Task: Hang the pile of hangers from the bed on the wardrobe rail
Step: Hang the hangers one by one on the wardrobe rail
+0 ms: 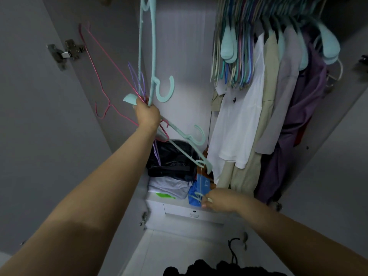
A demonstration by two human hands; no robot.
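Observation:
My left hand [147, 114] is raised inside the open wardrobe and grips a bundle of hangers: teal plastic hangers [153, 62], a pink wire hanger [99, 76] and a purple wire one [132, 76]. They stick out above and below my fist. Another teal hanger [185, 148] slants down to the right from that fist. Lower down, my right hand [217, 200] pinches the hook of a thin teal hanger [197, 196] near the shelf. Many empty hangers [235, 56] hang bunched at the top right; the rail itself is out of view.
Shirts and jackets [258, 120] hang on the right side. Folded clothes and a dark bag [173, 160] lie on a shelf above a white drawer [191, 213]. The grey door [39, 116] with a metal hinge [65, 53] stands open on the left.

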